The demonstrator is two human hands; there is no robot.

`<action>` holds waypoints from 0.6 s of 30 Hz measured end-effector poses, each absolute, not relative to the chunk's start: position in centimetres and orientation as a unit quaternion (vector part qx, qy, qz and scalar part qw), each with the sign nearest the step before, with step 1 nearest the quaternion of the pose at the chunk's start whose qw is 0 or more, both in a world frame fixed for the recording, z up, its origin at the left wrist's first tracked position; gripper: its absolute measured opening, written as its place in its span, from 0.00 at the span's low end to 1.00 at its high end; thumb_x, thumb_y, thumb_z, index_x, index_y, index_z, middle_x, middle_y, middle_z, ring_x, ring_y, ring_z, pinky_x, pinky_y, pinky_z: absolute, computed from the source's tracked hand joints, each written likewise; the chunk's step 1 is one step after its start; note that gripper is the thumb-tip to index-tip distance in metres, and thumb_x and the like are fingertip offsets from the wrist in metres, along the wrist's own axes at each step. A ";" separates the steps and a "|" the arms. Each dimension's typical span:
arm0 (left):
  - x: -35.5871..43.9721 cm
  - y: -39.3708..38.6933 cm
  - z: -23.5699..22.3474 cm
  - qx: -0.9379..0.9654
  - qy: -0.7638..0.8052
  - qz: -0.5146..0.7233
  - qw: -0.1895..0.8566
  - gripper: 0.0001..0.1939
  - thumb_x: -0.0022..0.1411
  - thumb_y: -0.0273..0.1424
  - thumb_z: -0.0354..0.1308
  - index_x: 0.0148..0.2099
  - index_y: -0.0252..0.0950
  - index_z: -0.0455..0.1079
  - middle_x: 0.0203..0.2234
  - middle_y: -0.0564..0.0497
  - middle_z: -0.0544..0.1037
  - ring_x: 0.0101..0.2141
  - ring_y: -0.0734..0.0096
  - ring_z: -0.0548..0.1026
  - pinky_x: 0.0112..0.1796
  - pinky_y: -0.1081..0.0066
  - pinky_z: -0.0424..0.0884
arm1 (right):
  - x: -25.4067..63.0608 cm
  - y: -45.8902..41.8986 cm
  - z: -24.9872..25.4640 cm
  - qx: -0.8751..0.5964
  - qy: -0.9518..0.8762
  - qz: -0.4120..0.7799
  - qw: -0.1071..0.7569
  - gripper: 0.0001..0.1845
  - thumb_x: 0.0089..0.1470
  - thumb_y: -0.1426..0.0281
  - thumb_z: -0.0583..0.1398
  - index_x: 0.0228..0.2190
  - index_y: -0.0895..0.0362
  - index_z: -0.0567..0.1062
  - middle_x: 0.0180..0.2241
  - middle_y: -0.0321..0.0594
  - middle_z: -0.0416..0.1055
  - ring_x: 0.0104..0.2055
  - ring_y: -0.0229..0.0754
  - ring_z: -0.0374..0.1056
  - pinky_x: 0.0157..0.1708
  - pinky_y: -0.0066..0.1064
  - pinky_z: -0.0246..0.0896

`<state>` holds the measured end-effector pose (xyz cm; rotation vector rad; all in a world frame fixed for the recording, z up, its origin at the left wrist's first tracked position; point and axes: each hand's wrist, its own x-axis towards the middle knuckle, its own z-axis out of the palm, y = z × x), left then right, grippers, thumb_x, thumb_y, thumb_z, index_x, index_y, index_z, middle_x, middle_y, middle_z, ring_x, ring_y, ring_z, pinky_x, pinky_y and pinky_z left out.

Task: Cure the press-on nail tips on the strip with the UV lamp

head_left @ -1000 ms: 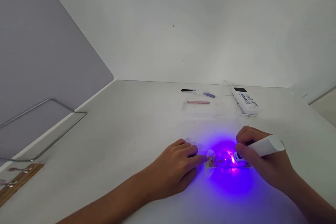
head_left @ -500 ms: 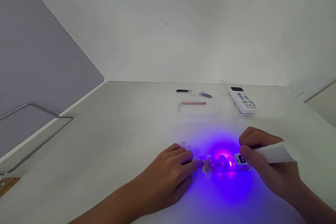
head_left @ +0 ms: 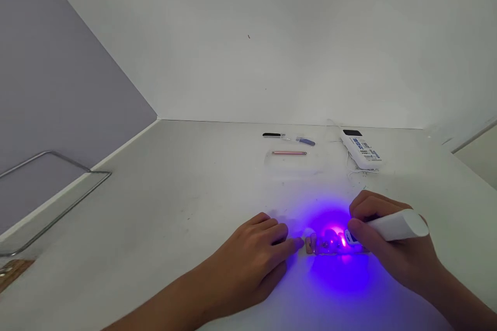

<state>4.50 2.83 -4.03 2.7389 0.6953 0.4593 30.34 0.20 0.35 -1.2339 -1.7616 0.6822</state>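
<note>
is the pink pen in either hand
No, the pink pen lies on the table, beyond both the left hand and right hand.

Held aslant, lit at its low end: a white lamp (head_left: 399, 225). Lying crosswise by that end, bathed in violet: a narrow, bumpy strip (head_left: 309, 245).

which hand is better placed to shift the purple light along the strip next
Probably the right hand: its fingers grip the white lamp, angled at the strip. The left hand has one fingertip by the strip's left end.
</note>
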 end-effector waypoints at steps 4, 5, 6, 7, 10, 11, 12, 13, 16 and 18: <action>4.4 2.9 -4.2 0.948 0.244 0.150 0.139 0.16 0.70 0.20 0.44 0.52 0.37 0.69 0.29 0.52 0.69 0.27 0.66 0.63 0.35 0.65 0.61 | 30.4 0.3 0.4 -0.488 -0.708 0.265 0.437 0.14 0.59 0.72 0.61 0.21 0.54 0.70 0.21 0.33 0.66 0.20 0.35 0.61 0.17 0.27 0.57; 4.3 2.9 -4.2 0.948 0.244 0.150 0.140 0.16 0.70 0.20 0.44 0.52 0.37 0.69 0.28 0.52 0.69 0.28 0.66 0.63 0.35 0.65 0.61 | 30.4 0.3 0.6 -0.483 -0.713 0.259 0.437 0.14 0.59 0.72 0.61 0.21 0.54 0.70 0.21 0.33 0.67 0.20 0.35 0.62 0.17 0.27 0.58; 4.3 2.8 -4.3 0.948 0.244 0.150 0.140 0.17 0.69 0.20 0.44 0.52 0.37 0.69 0.28 0.52 0.69 0.28 0.66 0.63 0.35 0.65 0.61 | 30.4 0.4 0.7 -0.479 -0.718 0.255 0.435 0.14 0.59 0.72 0.61 0.21 0.54 0.70 0.21 0.33 0.67 0.20 0.35 0.62 0.18 0.27 0.59; 4.2 2.8 -4.4 0.948 0.244 0.151 0.141 0.17 0.69 0.20 0.44 0.52 0.38 0.69 0.28 0.52 0.69 0.28 0.66 0.63 0.35 0.65 0.61 | 30.4 0.4 0.9 -0.476 -0.723 0.252 0.432 0.14 0.59 0.72 0.61 0.21 0.54 0.70 0.21 0.33 0.67 0.20 0.35 0.63 0.18 0.27 0.59; 4.1 2.8 -4.4 0.948 0.241 0.153 0.141 0.17 0.67 0.20 0.45 0.52 0.38 0.69 0.28 0.52 0.69 0.28 0.65 0.64 0.35 0.65 0.61 | 30.4 0.6 1.1 -0.475 -0.728 0.254 0.424 0.14 0.59 0.72 0.62 0.21 0.54 0.70 0.20 0.33 0.67 0.20 0.35 0.63 0.17 0.26 0.60; 4.1 2.8 -4.3 0.948 0.240 0.153 0.141 0.17 0.67 0.20 0.45 0.52 0.38 0.69 0.28 0.52 0.69 0.28 0.65 0.64 0.35 0.65 0.61 | 30.3 0.6 1.1 -0.477 -0.727 0.257 0.422 0.14 0.58 0.72 0.62 0.21 0.54 0.70 0.21 0.33 0.67 0.20 0.35 0.63 0.17 0.26 0.60; 4.1 2.7 -4.3 0.948 0.241 0.153 0.138 0.17 0.67 0.19 0.46 0.51 0.37 0.69 0.28 0.52 0.69 0.28 0.65 0.64 0.35 0.65 0.61 | 30.3 0.6 1.0 -0.486 -0.716 0.252 0.433 0.14 0.58 0.72 0.62 0.21 0.54 0.70 0.21 0.33 0.67 0.20 0.35 0.62 0.17 0.26 0.59; 4.2 2.8 -4.2 0.949 0.242 0.152 0.136 0.16 0.67 0.19 0.46 0.51 0.37 0.69 0.28 0.52 0.69 0.28 0.65 0.64 0.35 0.66 0.61 | 30.3 0.6 0.9 -0.487 -0.717 0.256 0.428 0.14 0.58 0.72 0.62 0.21 0.54 0.70 0.21 0.34 0.67 0.20 0.35 0.62 0.17 0.26 0.59; 4.3 2.8 -4.0 0.950 0.245 0.144 0.132 0.16 0.65 0.19 0.47 0.50 0.38 0.69 0.28 0.53 0.68 0.27 0.66 0.65 0.35 0.66 0.62 | 30.4 0.5 0.6 -0.489 -0.718 0.268 0.416 0.14 0.59 0.71 0.61 0.21 0.54 0.71 0.21 0.35 0.67 0.20 0.36 0.63 0.17 0.27 0.60; 4.3 2.8 -4.1 0.950 0.244 0.144 0.131 0.16 0.65 0.19 0.47 0.49 0.38 0.69 0.28 0.53 0.68 0.27 0.66 0.65 0.35 0.66 0.62 | 30.4 0.5 0.5 -0.492 -0.710 0.265 0.428 0.14 0.59 0.71 0.62 0.21 0.54 0.70 0.21 0.34 0.66 0.20 0.36 0.61 0.16 0.27 0.58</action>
